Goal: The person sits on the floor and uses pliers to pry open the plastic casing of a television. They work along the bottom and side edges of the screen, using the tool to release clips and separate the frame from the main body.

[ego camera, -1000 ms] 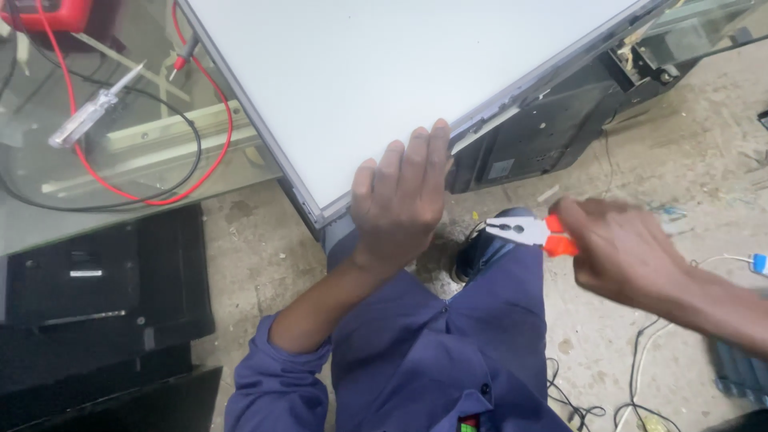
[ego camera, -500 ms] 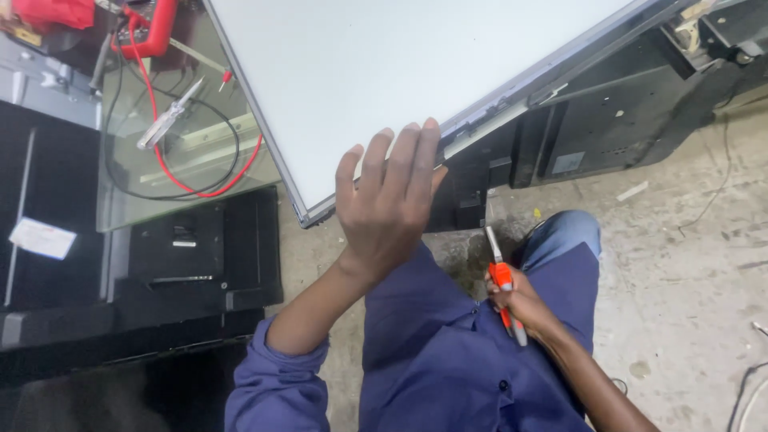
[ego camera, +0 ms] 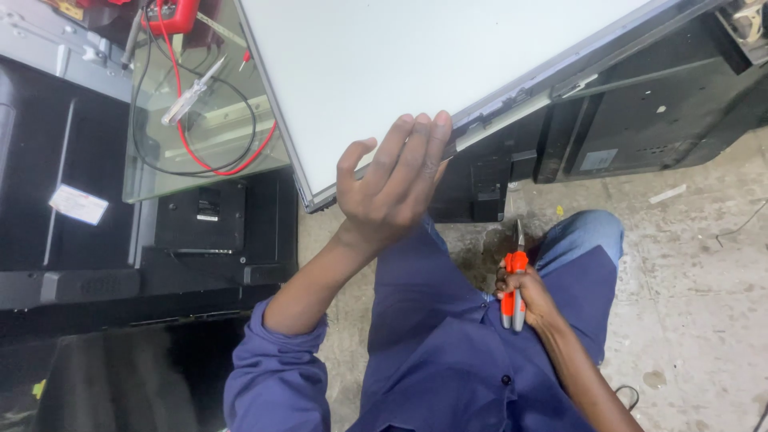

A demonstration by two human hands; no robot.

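Since half a second my view shifted right, right hand (ego camera: 532,298) barely moved | left hand (ego camera: 396,188) flat, fingers released, resting on near edge of white panel (ego camera: 416,72) | right hand clenched on pliers (ego camera: 514,280) over my lap | panel seems big, thin, fragile; I judge hold by metal frame edge, not face.

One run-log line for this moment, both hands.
left hand: fingers on lower edge of white panel | right hand: grip shut on orange-handled pliers, held over lap | floor: concrete
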